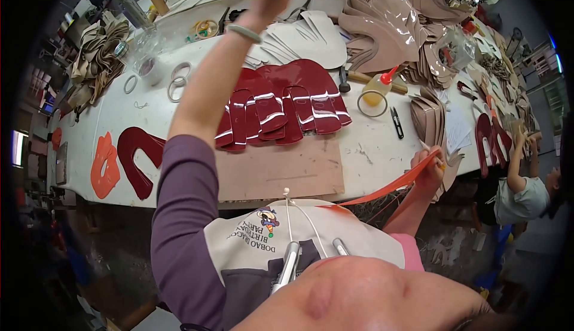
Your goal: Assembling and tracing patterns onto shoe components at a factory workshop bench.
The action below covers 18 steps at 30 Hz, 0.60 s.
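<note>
My left arm reaches far over the table, a pale bangle on its wrist. At the top edge my left hand point(272, 1) is blurred and partly cut off, so its fingers do not show. On the right, by the table's near edge, my right hand point(426, 168) is closed on an orange strip point(388, 187) that trails back toward my chest. A small yellow thing, too small to name, shows at its fingers. Beneath my left forearm lie overlapping glossy dark red U-shaped pieces point(308, 80), partly on a brown board point(269, 175).
White cut pieces point(326, 41) and piles of glossy beige pieces point(382, 32) lie behind. Right of centre are a red-tipped glue bottle point(378, 86), a hammer point(344, 81) and black snips point(397, 123). A red U-shape point(133, 166) lies left. A co-worker point(520, 193) works far right.
</note>
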Tool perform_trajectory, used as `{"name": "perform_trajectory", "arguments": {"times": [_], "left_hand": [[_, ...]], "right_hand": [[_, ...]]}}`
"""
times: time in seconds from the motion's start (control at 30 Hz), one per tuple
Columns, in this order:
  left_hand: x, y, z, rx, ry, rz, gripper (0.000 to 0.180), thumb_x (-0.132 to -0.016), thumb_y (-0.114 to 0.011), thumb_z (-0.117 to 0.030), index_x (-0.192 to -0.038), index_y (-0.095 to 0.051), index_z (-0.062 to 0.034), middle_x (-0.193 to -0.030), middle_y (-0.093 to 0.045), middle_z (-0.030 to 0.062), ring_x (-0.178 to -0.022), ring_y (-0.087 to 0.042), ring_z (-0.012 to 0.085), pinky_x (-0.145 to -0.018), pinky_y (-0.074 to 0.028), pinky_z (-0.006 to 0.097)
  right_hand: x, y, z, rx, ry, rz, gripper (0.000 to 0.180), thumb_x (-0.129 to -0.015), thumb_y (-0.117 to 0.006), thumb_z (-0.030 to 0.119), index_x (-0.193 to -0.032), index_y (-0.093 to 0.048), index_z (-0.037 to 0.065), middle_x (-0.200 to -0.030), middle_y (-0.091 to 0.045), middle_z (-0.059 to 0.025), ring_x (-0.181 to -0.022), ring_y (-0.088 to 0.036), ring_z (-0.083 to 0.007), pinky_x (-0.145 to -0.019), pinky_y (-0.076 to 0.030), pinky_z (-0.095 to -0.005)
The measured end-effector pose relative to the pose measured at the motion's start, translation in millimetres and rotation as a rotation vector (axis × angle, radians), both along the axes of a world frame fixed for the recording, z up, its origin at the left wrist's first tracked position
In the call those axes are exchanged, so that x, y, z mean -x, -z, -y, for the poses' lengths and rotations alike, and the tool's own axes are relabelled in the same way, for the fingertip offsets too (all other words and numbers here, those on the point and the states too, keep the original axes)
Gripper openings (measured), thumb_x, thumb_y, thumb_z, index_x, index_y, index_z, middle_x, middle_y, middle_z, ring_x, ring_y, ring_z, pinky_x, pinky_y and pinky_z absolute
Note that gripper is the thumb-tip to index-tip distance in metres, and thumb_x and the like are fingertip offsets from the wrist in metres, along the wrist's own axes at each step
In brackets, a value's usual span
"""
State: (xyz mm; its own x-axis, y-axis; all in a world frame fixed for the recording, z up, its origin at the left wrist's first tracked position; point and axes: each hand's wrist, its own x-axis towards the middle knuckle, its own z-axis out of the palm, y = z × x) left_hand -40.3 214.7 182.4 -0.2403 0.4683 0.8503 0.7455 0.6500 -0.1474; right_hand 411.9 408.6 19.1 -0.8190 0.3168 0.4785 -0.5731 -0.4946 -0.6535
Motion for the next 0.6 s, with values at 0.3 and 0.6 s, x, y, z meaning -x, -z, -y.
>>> {"name": "perform_trajectory", "arguments": {"times": [0.3,0.6], "left_hand": [[-43.1,138.7,4.9,0.446,0.472,0.213,0.04,-0.094,-0.058,-0.03,-0.131,-0.056,-0.014,-0.128,-0.061,0.0099,-0.103,-0.063,0.0278,-0.09,-0.05,0.032],[-51.7,73.2,160.9,-0.386,0.222,1.485,0.032,-0.094,-0.06,-0.025,-0.115,-0.065,-0.0012,-0.102,-0.07,0.0094,-0.085,-0.066,0.0151,-0.07,-0.053,0.024]], "right_hand": [[10.8,3.6,4.3,-0.048,0.127,0.098,0.017,-0.092,-0.062,0.015,-0.1,-0.053,0.002,-0.076,-0.055,-0.0103,-0.059,-0.05,-0.0167,-0.047,-0.04,-0.0236],[76.1,13.2,22.7,0.045,0.098,0.246,0.02,-0.09,-0.059,0.014,-0.106,-0.054,0.003,-0.087,-0.06,-0.0112,-0.068,-0.055,-0.0168,-0.056,-0.044,-0.0239]]}}
